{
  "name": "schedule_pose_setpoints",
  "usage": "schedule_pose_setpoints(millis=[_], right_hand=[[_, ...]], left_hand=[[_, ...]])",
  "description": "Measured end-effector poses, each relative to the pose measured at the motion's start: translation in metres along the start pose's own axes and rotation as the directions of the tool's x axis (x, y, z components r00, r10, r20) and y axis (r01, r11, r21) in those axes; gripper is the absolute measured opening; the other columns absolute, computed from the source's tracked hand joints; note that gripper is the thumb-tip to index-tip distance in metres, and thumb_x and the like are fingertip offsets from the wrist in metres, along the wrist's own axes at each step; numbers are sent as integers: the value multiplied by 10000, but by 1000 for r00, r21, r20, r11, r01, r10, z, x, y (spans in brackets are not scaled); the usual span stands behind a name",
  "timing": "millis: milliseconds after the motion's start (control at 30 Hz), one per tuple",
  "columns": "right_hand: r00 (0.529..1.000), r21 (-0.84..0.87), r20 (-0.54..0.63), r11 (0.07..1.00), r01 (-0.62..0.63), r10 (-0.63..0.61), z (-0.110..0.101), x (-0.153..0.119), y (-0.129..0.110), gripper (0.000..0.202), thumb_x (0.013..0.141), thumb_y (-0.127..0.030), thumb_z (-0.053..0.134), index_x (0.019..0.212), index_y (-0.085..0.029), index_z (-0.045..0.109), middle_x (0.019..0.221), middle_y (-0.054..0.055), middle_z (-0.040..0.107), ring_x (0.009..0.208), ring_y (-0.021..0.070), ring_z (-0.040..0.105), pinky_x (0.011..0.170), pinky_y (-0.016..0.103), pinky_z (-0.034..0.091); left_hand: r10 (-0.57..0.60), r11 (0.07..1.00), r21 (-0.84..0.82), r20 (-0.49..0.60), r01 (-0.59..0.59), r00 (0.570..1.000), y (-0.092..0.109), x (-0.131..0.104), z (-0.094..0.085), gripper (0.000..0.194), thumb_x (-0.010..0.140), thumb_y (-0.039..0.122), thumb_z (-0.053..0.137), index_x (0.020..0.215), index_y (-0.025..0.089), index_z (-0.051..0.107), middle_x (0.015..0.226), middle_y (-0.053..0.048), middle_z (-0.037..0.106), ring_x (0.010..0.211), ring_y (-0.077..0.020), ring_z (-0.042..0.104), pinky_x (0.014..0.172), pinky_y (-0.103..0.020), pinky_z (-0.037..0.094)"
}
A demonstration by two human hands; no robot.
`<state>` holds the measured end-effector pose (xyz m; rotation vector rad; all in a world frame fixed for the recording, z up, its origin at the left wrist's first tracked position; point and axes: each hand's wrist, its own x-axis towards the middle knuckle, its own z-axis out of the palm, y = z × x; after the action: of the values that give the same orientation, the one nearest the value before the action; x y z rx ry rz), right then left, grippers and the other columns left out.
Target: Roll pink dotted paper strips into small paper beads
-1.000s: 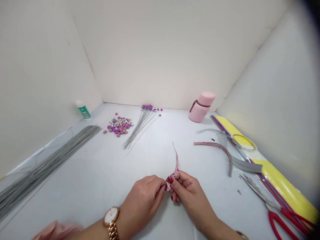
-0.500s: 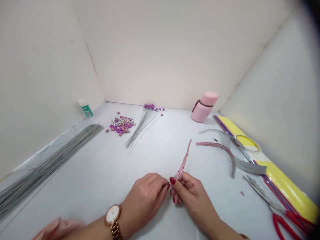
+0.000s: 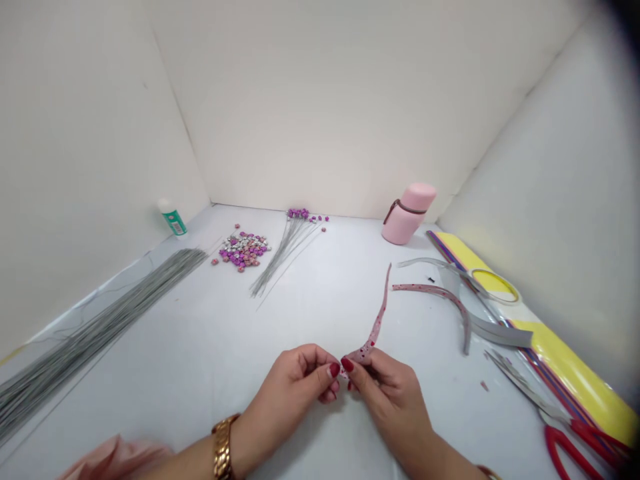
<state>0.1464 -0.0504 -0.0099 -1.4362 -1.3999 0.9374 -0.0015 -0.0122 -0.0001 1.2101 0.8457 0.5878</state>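
A narrow pink strip with red heart-like spots [image 3: 379,327] curves upward, its tip pointing away from me. My right hand [image 3: 394,392] pinches it near its lower end between thumb and fingers. Close beside, my left hand [image 3: 293,390] is closed in a pinch at that same lower end, fingertips almost meeting the right thumb. Whatever lies between the left fingertips is mostly hidden. A second pink spotted strip [image 3: 435,291] lies bent on the table to the right.
At left lies a bundle of grey wires [image 3: 107,327]. Small purple, silver and pink beads [image 3: 244,250] are heaped near bead-topped wires [image 3: 280,257]. A glue stick [image 3: 173,219] and pink flask [image 3: 407,215] stand behind. Right are grey strips [image 3: 500,332], red-handled scissors [image 3: 555,417], a tape roll [image 3: 495,287] and yellow sheets [image 3: 565,360].
My left hand has rolled so its thumb now faces up and the watch face has turned out of sight. The held strip's tip has shifted slightly up and right.
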Motion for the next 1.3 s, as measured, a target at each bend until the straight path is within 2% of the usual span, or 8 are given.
schedule_pose_setpoints(millis=[100,267,400,700,767,1000,1200,1300], right_hand=[[996,84,61,994,-73,67,0,2,2,258,820,-354,491,658,-160,544,545,-3,528,515,122,477,494,223,372],[978,189,144,966,-177,151,1,5,4,273,832,-369,479,663,-158,518,515,-25,501,471,94,450,470,204,362],[979,207,159,966,-157,125,2,4,3,251,835,-355,478,677,-162,509,535,-26,501,479,92,453,473,201,366],[992,58,130,998,-13,5,0,2,2,221,850,-300,451,683,-167,508,560,-16,518,511,106,466,501,212,377],[990,88,133,995,-55,43,0,2,3,221,850,-310,451,689,-168,504,552,-22,511,500,102,459,489,208,375],[980,187,149,969,-159,132,2,4,5,262,852,-348,447,678,-163,513,543,-26,505,491,92,459,486,200,371],[979,203,87,959,-199,185,2,4,3,305,838,-392,460,637,-164,496,498,-32,500,467,91,459,464,197,356],[974,222,116,951,-217,195,3,4,2,312,839,-401,453,636,-166,480,502,-34,503,454,87,459,458,195,358]], left_hand=[[-29,997,-66,-6,29,1000,-1,2,-1,167,787,265,510,710,126,562,601,4,570,555,-104,507,569,-219,410],[230,904,379,-44,-197,972,3,-4,-2,202,838,221,435,728,166,595,702,-5,612,665,-122,535,639,-209,390],[272,846,483,-25,-226,962,5,-8,-2,226,859,211,394,711,172,560,676,12,574,628,-106,502,610,-191,370],[42,999,25,46,-43,998,-4,2,-3,246,850,312,405,701,143,503,612,5,540,587,-110,495,584,-215,405],[65,997,34,43,-67,997,-4,1,-3,217,844,293,422,734,137,526,645,-5,559,610,-114,502,597,-218,410],[232,888,410,-7,-208,973,6,-5,-5,180,827,180,433,744,162,591,709,-7,614,666,-120,535,641,-204,392],[-43,999,22,35,42,998,-2,2,-3,151,802,233,465,711,136,538,595,13,538,544,-99,486,548,-206,400],[-27,1000,2,49,27,998,-3,2,-3,145,801,231,470,714,135,535,626,-3,563,565,-106,508,555,-209,406]])
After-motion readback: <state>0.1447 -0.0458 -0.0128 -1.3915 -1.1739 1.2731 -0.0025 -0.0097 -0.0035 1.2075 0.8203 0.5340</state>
